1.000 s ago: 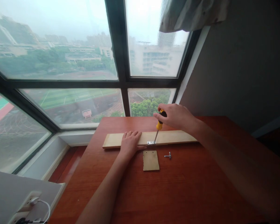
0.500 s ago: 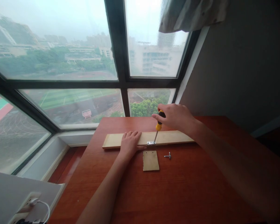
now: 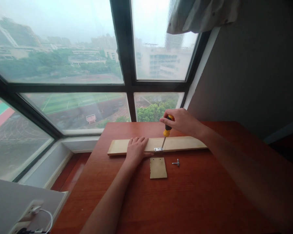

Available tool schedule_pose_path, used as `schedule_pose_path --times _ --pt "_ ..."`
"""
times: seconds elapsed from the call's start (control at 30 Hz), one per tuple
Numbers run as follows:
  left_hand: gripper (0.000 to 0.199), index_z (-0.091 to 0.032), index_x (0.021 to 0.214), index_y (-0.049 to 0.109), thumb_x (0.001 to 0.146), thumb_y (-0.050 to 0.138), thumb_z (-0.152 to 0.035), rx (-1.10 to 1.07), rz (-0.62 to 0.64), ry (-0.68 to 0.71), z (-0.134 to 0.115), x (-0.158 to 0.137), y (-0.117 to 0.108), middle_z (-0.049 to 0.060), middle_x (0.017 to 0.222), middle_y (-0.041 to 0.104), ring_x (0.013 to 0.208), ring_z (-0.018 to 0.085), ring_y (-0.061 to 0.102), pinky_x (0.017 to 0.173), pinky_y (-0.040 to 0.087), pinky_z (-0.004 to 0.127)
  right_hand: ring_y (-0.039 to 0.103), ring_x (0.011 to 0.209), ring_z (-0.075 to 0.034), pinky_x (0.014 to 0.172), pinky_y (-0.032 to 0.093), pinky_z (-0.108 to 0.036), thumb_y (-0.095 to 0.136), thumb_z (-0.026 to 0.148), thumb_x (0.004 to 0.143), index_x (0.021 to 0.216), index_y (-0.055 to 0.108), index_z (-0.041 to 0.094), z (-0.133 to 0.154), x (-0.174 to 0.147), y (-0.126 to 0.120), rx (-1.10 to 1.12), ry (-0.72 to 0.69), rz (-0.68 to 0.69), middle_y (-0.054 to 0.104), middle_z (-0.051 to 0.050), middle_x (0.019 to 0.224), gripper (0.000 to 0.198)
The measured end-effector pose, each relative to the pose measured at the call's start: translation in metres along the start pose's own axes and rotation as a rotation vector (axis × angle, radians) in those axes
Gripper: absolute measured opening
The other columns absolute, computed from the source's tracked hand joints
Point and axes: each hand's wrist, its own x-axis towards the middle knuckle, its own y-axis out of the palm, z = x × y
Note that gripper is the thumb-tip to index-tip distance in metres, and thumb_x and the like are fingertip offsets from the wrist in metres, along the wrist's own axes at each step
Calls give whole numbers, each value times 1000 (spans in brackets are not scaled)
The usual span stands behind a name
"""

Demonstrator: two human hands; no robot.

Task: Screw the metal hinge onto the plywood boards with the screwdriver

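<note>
A long pale wooden board [image 3: 178, 143] lies across the reddish-brown table. My left hand [image 3: 136, 149] grips it left of the middle, fingers over the top and thumb along the front edge. At that front edge sits a small silver metal bracket [image 3: 158, 149]. My right hand [image 3: 182, 119] is closed round the handle of a yellow and black screwdriver [image 3: 166, 132]. Its shaft slants down and the tip meets the right end of the bracket. Nearer to me lies a square wooden piece [image 3: 158, 168] with two small holes; right of it are a few loose screws [image 3: 176, 162].
The table [image 3: 180, 201] fills the lower middle, its far edge near the window frame [image 3: 130, 86]. Wall sockets [image 3: 30, 213] with a white plug and cable are at lower left. A curtain [image 3: 197, 16] hangs at the top right, beside a grey wall.
My right hand and the screwdriver handle have shifted very slightly, the grip turning a little. The tip stays on the bracket. My left hand and the board look unchanged.
</note>
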Motion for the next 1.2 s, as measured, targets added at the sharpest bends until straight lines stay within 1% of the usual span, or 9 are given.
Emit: schedule_pose_path --times 0.2,0.27,0.4,0.47,0.6,0.73,0.97,1.07,1.2 --pt "66 -29 124 55 71 66 -66 12 -13 12 1 0 1 7 119 64 111 29 53 97 33 41 64 85 -14 69 46 -23 49 21 87 102 56 20 -5 -1 4 319 -44 88 69 -4 98 17" --pt "66 -29 124 55 70 66 -66 14 -13 14 2 0 2 7 119 64 111 29 53 96 34 41 65 84 -17 69 45 -26 47 24 88 106 55 20 -4 -1 4 167 -5 43 69 -6 97 19" --pt "66 -29 125 55 71 67 -65 15 -22 15 2 0 4 7 121 63 112 29 52 99 32 41 64 75 -27 63 41 -34 41 55 92 96 61 19 7 -2 3 -373 150 -56 68 -10 79 41" --pt "63 -28 125 55 74 64 -64 13 -25 9 2 -1 4 7 121 63 112 29 52 100 31 41 64 74 -28 62 40 -34 39 60 91 91 63 20 11 -1 2 -467 173 -35 68 -11 76 47" --pt "61 -28 124 55 76 61 -64 5 -14 8 1 0 2 7 121 63 112 29 52 99 32 40 63 80 -22 65 41 -30 49 39 89 101 62 22 10 -2 -4 -253 37 44 70 -7 92 25" --pt "65 -28 125 55 72 65 -66 -5 -13 15 1 0 1 8 122 63 112 29 52 98 33 41 62 86 -17 67 44 -25 55 21 80 115 56 23 7 -5 -7 15 -115 174 69 -4 105 35" --pt "61 -30 125 56 73 66 -61 -8 -2 -14 0 0 1 7 122 63 113 29 52 101 31 42 64 79 -25 63 40 -31 42 58 90 104 63 23 15 -4 2 -436 164 5 71 -10 87 43" --pt "59 -30 124 56 75 64 -62 -4 -10 -2 1 0 2 8 122 63 112 29 52 99 32 41 64 79 -26 63 39 -32 43 54 90 106 62 24 13 -2 1 -415 155 11 71 -9 90 39" --pt "63 -29 124 56 73 65 -64 -6 -17 13 2 0 2 8 121 63 111 29 52 97 33 41 63 83 -20 63 41 -28 57 35 80 115 58 26 4 -1 -4 -162 50 93 70 -4 102 35"
